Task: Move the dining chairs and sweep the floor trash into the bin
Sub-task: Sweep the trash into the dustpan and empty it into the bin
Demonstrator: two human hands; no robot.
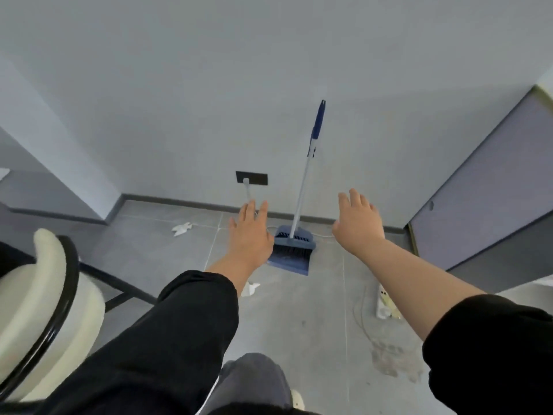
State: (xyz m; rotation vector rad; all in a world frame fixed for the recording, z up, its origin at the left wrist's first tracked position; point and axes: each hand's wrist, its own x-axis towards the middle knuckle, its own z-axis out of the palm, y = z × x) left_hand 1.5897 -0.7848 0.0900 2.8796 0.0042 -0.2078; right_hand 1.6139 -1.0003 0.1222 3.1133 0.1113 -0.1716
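A blue broom (303,181) with a pale shaft and blue grip leans upright against the wall, its head resting in a blue dustpan (291,253) on the grey tiled floor. My left hand (250,232) reaches forward, fingers apart, just left of the dustpan and holding nothing. My right hand (357,223) is stretched out to the right of the broom, also open and empty. A cream dining chair (45,310) with a black frame stands at my lower left. One crumpled white paper scrap (181,229) lies near the wall, and a second paper scrap (250,289) shows under my left forearm.
A black wall socket (251,178) with a plugged white cable sits left of the broom. A white power strip (384,301) and thin cord lie on the floor at right. A grey cabinet (484,211) stands at right. A stain (392,360) marks the tiles.
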